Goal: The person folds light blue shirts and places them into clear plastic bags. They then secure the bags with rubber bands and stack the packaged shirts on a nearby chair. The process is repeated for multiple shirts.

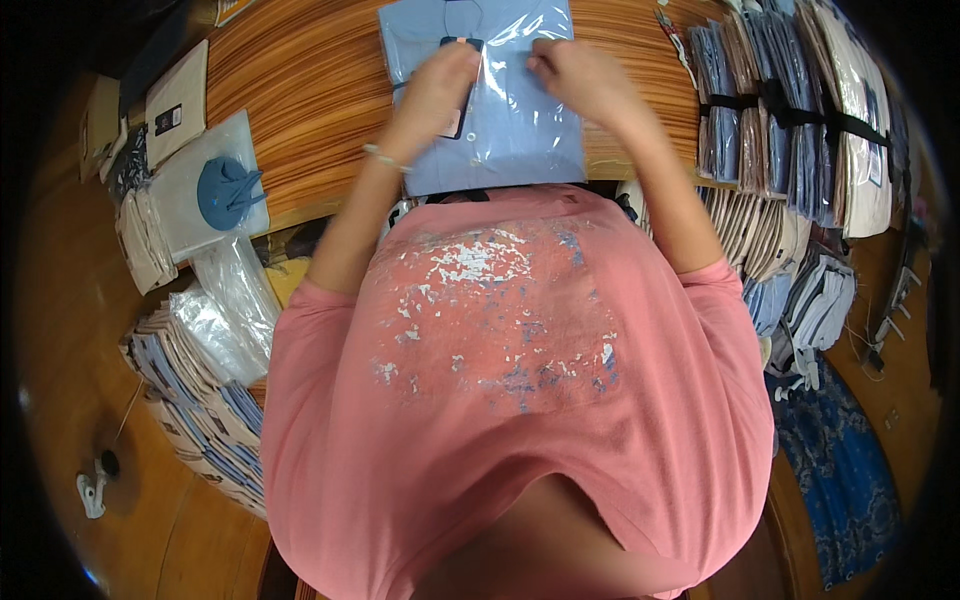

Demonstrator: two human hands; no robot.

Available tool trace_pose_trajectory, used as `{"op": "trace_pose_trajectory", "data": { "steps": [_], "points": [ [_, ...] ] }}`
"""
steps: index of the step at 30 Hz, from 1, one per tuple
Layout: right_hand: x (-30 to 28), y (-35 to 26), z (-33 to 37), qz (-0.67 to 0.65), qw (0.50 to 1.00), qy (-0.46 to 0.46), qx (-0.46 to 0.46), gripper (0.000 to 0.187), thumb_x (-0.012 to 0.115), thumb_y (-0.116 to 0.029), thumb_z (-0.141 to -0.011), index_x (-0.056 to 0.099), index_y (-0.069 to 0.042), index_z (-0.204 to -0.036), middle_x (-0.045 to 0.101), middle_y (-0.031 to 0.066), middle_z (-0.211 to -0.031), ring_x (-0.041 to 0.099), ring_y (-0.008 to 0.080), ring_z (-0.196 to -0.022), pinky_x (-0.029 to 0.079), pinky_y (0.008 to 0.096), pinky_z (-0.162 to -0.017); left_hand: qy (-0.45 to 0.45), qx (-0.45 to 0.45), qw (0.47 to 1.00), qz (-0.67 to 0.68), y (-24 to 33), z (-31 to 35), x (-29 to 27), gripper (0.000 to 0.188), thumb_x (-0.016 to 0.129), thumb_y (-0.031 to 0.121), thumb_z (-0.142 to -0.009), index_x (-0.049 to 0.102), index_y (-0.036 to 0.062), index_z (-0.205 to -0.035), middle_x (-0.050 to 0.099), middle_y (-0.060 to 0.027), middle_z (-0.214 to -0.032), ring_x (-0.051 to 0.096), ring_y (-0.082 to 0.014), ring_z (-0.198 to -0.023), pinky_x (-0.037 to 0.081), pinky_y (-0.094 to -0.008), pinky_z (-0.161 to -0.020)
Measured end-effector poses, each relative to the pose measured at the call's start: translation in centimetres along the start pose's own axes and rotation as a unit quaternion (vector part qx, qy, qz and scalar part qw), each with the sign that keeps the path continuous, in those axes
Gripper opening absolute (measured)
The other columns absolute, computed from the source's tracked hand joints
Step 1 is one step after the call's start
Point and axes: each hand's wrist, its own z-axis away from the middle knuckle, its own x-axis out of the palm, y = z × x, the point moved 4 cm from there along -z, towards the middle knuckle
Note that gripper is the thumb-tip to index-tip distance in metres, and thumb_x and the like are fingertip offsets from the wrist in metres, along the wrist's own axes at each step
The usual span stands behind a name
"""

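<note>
A folded light-blue shirt (pixel 515 145) lies at the table's near edge, inside a shiny clear plastic bag (pixel 555 160). A dark hang tag (pixel 462 105) with a string shows on its left half, partly covered by my left hand (pixel 440 88). The fingers of that hand are curled closed at the bag near the tag's upper end. Over the right half, my right hand (pixel 580 78) has its thumb and fingers pinched together at the plastic. Both hands are slightly blurred, and exactly what each pinches is hard to see.
Bagged shirts bound with a black strap (pixel 790 110) stand at the right. More folded shirts (pixel 205 410) are stacked low at the left, beside clear plastic bags (pixel 235 290). A blue round object (pixel 228 193) rests on a pale sheet. Small scissors (pixel 672 38) lie at the far right.
</note>
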Motion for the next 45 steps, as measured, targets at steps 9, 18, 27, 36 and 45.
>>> {"op": "trace_pose_trajectory", "data": {
  "steps": [9, 18, 27, 36, 45],
  "points": [
    [-0.6, -3.5, -0.7, -0.108, 0.989, 0.09, -0.044, 0.02, 0.049, -0.02, -0.083, 0.06, -0.003, -0.084, 0.062, 0.0206, -0.079, 0.059, 0.038, -0.076, 0.046, 0.0455, -0.067, -0.008, 0.086, 0.931, -0.354, 0.9, -0.2, 2.7, 0.018, 0.052, 0.015, -0.081, 0.055, 0.0025, -0.094, 0.055, -0.013, -0.098, 0.053, -0.0307, -0.087, 0.041, -0.0454, -0.071],
    [0.8, -5.5, -0.9, -0.068, 0.998, 0.003, -0.013, 0.022, 0.05, -0.022, -0.085, 0.059, -0.002, -0.086, 0.062, 0.0194, -0.079, 0.059, 0.0366, -0.078, 0.045, 0.045, -0.069, -0.142, -0.003, 0.957, -0.254, 1.6, -1.1, 1.4, 0.029, 0.054, 0.023, -0.078, 0.054, 0.002, -0.099, 0.053, -0.0137, -0.108, 0.051, -0.0313, -0.1, 0.04, -0.042, -0.081],
    [0.9, -5.0, 0.5, -0.046, 0.984, 0.1, -0.14, 0.021, 0.053, -0.024, -0.084, 0.056, -0.004, -0.082, 0.061, 0.0156, -0.079, 0.059, 0.0326, -0.07, 0.042, 0.0404, -0.063, 0.02, 0.154, 0.926, -0.345, 1.4, 0.9, 4.2, 0.039, 0.053, 0.024, -0.08, 0.048, 0.0016, -0.111, 0.044, -0.0179, -0.115, 0.038, -0.0356, -0.112, 0.024, -0.046, -0.099],
    [6.3, 1.2, -1.7, -0.365, 0.9, 0.24, -0.002, 0.018, 0.056, -0.005, -0.074, 0.056, 0.002, -0.091, 0.059, 0.0161, -0.077, 0.061, 0.0259, -0.074, 0.048, 0.0352, -0.062, 0.022, 0.037, 0.954, -0.297, 2.2, 0.7, 5.1, 0.044, 0.05, 0.012, -0.079, 0.038, -0.0034, -0.118, 0.035, -0.026, -0.127, 0.028, -0.0439, -0.117, 0.02, -0.0523, -0.098],
    [6.0, 0.1, 0.5, -0.384, 0.857, 0.338, 0.067, 0.027, 0.057, -0.01, -0.069, 0.061, -0.001, -0.094, 0.063, 0.016, -0.081, 0.06, 0.0296, -0.073, 0.046, 0.0379, -0.064, -0.014, 0.006, 0.959, -0.284, 4.9, 0.9, 5.5, 0.047, 0.039, 0.028, -0.089, 0.035, -0.0012, -0.125, 0.034, -0.023, -0.129, 0.03, -0.0406, -0.118, 0.022, -0.0515, -0.095]
  ]
}}
